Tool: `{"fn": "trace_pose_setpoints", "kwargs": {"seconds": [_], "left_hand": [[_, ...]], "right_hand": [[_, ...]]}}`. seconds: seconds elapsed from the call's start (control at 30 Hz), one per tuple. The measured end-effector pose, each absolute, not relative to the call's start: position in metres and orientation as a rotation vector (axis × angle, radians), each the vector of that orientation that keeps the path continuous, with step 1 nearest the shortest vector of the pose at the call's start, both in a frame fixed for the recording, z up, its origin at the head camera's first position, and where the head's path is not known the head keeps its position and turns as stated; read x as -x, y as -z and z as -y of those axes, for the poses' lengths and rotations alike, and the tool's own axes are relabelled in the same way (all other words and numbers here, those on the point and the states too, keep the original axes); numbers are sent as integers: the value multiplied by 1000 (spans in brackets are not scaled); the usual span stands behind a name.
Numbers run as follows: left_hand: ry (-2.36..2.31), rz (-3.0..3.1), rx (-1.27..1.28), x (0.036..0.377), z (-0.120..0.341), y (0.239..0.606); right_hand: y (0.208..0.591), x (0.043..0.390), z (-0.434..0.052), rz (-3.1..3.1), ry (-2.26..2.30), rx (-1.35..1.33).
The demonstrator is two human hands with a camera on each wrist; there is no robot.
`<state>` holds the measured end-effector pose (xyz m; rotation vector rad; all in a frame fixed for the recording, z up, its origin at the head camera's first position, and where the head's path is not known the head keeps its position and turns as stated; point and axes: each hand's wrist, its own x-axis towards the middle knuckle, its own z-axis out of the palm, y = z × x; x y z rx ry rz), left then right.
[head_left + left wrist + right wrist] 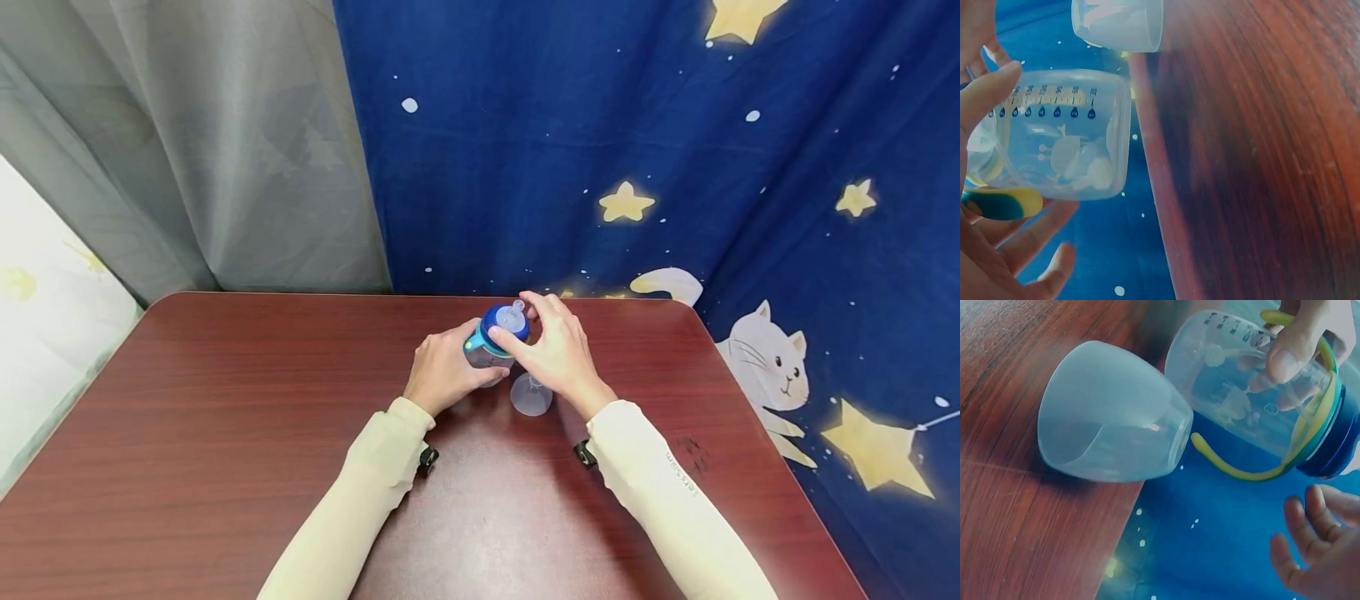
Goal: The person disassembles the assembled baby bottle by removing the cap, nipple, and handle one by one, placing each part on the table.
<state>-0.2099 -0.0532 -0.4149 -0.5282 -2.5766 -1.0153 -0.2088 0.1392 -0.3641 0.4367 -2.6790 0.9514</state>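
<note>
The left grip [453,367] is clamped around the bottle [487,357], tilted near the counter's [262,417] far edge; fingers partly conceal its body. The right grip [558,346] spans the blue collar [490,320]; finger contact is obscured, so clamping cannot be told. The right hand partly covers the clear cup [532,400] beside the bottle.
</note>
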Motion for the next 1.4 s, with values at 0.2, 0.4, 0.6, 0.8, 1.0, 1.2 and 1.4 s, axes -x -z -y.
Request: {"fn": "trace_pose_setpoints", "kwargs": {"seconds": [0.2, 0.4, 0.6, 0.8, 1.0, 1.2, 1.4], "left_hand": [[968, 2557, 491, 210, 52, 417], [956, 2558, 491, 210, 51, 417], [947, 2570, 494, 210, 50, 417], [936, 2577, 503, 210, 52, 419], [980, 2591, 510, 210, 54, 419], [1021, 2602, 526, 210, 55, 419], [1050, 2611, 538, 210, 53, 419]], "right_hand": [[364, 208, -129, 2645, -863, -286], [365, 209, -124, 2626, -833, -235], [365, 209, -124, 2621, -824, -232], [363, 210, -127, 2649, -863, -308], [362, 212, -134, 2655, -906, -494], [361, 213, -139, 2680, -1036, -630], [361, 214, -142, 2677, -1121, -689]]}}
